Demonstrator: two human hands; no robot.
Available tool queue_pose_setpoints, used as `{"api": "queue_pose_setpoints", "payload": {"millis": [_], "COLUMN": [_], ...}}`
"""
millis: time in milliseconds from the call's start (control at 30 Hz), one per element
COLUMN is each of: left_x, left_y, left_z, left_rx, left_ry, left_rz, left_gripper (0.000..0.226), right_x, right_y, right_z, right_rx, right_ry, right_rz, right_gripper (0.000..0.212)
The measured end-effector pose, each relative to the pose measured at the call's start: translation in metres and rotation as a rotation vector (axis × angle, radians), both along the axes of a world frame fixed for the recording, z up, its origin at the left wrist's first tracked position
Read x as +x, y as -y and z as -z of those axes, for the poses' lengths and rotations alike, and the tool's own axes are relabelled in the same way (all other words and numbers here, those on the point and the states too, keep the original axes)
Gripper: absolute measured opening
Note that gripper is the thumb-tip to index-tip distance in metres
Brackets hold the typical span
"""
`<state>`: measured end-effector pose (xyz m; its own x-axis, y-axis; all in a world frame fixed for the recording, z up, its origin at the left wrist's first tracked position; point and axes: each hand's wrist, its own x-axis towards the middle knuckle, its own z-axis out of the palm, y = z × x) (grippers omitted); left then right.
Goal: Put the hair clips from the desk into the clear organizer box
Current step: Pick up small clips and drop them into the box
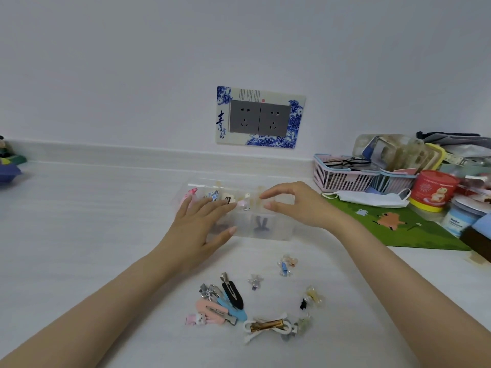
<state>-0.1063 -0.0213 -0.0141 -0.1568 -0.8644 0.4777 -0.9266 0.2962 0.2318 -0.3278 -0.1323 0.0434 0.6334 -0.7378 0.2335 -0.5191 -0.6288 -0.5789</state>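
Clear organizer box (pixel 268 229) toward the back of the white counter (pixel 79 235), near the middle of its width, just short of the wall strip. Divided into compartments; small clips already in several of the rear ones, a dark bunny-eared clip (pixel 261 223) in a front one. Left hand (pixel 202 221) flat across the box's left part, fingers (pixel 225 207) spread and extended, gripping nothing. Right hand (pixel 297 205) poised over the box's right rear compartments, thumb and forefinger bent toward each other with a gap between; nothing clearly pinched there.

Loose hair clips nearer the front edge of the counter, apart from the box: overlapping pink clip (pixel 210 309), blue clip (pixel 233 309) and black clip (pixel 234 293) in one heap, a pink cat clip (pixel 196 319) touching that heap, a gold bar clip (pixel 267 325) on white ones to the right, a yellow claw clip (pixel 313 296), a small star clip (pixel 255 281), a pale bow clip (pixel 287 264).

At the right edge: green mat (pixel 398 227), white face mask (pixel 372 199), pink basket (pixel 342 176), red tub (pixel 433 189). On the wall behind, a double socket (pixel 260 118) in a blue-flowered frame.
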Motion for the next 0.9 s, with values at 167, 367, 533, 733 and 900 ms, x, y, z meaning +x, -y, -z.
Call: {"api": "queue_pose_setpoints", "payload": {"millis": [167,367,533,733,900], "left_x": [-0.005,-0.03,-0.04,-0.035,-0.024], "left_y": [-0.011,-0.027,-0.024,-0.02,-0.011], "left_z": [-0.012,-0.013,-0.002,0.002,0.008], "left_rx": [-0.063,0.224,0.407,0.397,0.339], "left_ry": [-0.135,-0.312,-0.281,-0.317,-0.374], "left_rz": [0.141,0.279,0.289,0.247,0.142], "left_gripper": [0.05,0.029,0.026,0.02,0.02], "right_x": [-0.016,-0.046,-0.053,-0.047,-0.038], "right_y": [-0.035,-0.057,-0.049,-0.049,-0.051], "right_z": [-0.003,0.017,0.033,0.04,0.047], "right_rx": [0.033,0.202,0.305,0.362,0.298], "right_ry": [0.255,-0.092,-0.117,-0.024,0.037], "right_rz": [-0.019,-0.019,0.043,0.019,0.005], "right_gripper": [0.009,0.015,0.019,0.024,0.016]}}
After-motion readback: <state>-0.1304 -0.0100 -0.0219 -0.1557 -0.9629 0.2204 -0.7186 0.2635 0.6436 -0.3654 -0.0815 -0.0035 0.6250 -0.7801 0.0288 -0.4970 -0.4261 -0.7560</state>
